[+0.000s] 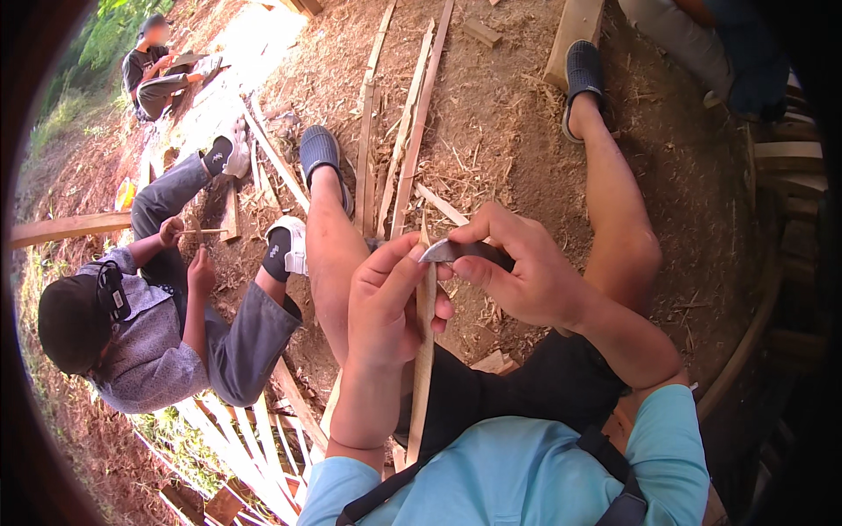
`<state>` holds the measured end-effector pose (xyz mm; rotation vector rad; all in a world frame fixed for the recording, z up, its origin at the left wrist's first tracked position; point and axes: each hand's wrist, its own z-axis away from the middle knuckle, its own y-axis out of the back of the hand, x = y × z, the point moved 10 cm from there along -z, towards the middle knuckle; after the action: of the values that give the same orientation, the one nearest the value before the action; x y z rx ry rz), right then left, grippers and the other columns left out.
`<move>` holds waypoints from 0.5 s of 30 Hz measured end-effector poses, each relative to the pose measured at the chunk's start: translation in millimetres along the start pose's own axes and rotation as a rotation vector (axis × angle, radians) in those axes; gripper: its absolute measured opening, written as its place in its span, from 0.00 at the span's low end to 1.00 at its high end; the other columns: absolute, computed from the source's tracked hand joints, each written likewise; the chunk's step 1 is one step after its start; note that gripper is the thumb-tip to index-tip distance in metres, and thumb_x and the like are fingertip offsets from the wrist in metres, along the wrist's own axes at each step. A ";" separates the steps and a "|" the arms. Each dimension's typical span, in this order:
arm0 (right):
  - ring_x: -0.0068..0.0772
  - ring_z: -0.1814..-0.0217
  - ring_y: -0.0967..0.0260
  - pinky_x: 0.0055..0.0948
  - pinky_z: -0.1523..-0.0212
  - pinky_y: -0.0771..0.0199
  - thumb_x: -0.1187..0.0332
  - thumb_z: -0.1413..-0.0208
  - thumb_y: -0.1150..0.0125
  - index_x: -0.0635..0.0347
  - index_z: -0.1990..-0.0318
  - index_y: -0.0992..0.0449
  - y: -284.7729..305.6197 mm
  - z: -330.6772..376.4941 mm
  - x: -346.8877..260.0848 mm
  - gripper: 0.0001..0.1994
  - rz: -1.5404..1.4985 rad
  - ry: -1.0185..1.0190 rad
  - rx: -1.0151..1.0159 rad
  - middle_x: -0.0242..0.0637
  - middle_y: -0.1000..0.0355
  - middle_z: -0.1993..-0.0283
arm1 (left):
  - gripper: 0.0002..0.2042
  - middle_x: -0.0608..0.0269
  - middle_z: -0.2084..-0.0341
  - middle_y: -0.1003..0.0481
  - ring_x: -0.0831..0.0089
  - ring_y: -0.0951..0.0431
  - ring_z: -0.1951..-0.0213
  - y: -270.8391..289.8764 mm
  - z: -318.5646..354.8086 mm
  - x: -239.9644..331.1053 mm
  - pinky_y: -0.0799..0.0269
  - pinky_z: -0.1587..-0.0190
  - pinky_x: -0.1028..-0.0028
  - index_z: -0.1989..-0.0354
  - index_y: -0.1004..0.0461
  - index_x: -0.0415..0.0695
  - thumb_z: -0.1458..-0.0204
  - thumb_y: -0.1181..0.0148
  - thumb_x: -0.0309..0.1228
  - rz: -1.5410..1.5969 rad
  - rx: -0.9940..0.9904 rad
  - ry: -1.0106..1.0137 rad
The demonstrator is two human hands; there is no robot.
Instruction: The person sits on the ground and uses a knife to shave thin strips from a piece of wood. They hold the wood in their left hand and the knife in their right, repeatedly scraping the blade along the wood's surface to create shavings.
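Observation:
My left hand is closed around a long, narrow wooden strip, which stands roughly lengthwise in front of my body. Its lower end reaches down to my lap, and the upper tip pokes out just past my fingers. In my right hand is a knife, gripped by its dark handle. The pointed metal blade lies across the strip near its upper tip, right by my left thumb. My hands are close together above my lap, between my spread knees.
To my left a seated person in a cap holds a thin stick. Another person sits farther off. Long wooden slats and shavings lie on the dirt ahead. A wood block is by my right foot; stacked wood stands at right.

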<state>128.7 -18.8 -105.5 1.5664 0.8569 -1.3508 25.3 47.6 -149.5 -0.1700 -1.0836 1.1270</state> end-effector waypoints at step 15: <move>0.34 0.67 0.31 0.28 0.68 0.33 0.69 0.46 0.41 0.63 0.59 0.31 2.8 2.6 -10.0 0.11 0.073 0.229 0.098 0.39 0.32 0.68 | 0.11 0.58 0.73 0.24 0.75 0.24 0.80 -6.8 12.0 12.2 0.31 0.84 0.81 0.54 0.30 0.38 0.42 0.50 0.29 -0.164 0.051 -0.198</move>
<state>128.5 -21.9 -95.3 1.8370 0.8716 -1.1922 20.6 49.3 -131.8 0.0712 -1.2195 1.0371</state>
